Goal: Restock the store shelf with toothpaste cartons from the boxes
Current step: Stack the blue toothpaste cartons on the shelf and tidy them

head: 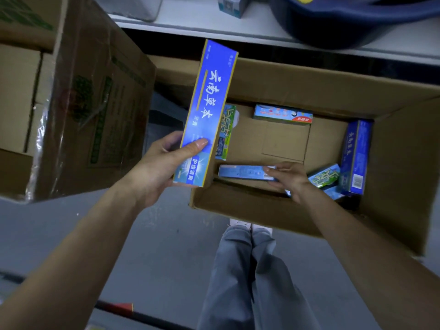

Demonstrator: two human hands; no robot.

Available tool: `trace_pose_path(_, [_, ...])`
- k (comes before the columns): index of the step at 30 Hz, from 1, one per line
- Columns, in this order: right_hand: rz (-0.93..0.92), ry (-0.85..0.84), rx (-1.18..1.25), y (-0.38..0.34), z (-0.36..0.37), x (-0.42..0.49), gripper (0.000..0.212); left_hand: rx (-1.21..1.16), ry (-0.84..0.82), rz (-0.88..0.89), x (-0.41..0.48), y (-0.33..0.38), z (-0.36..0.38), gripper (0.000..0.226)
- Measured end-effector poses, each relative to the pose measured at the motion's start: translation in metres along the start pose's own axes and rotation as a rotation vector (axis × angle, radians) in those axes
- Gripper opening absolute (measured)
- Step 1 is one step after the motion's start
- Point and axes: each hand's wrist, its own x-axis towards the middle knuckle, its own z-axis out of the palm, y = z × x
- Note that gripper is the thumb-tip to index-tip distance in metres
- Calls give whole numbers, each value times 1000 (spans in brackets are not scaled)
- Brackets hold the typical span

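Head view: the left hand (162, 167) grips a blue toothpaste carton (207, 108) over a corner of the cardboard box (309, 79). The right hand (289, 179) pinches the end of a pale-blue carton (242, 172) lying inside. Held so, it may slip on lifting.

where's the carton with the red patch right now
In the head view, the carton with the red patch lies in the open cardboard box against its far wall, right of the green carton on the box's left side.

Grey floor (166, 246), white shelf (190, 17) — dim light
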Motion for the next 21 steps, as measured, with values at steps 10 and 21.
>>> trace_pose_path(10, [6,-140,735,-86,-62,-199,20,-193,34,36,-89,26,47,15])
trace_pose_path(21, [-288,-449,724,-161,-64,-425,29,-298,-97,303,-246,123,72,38])
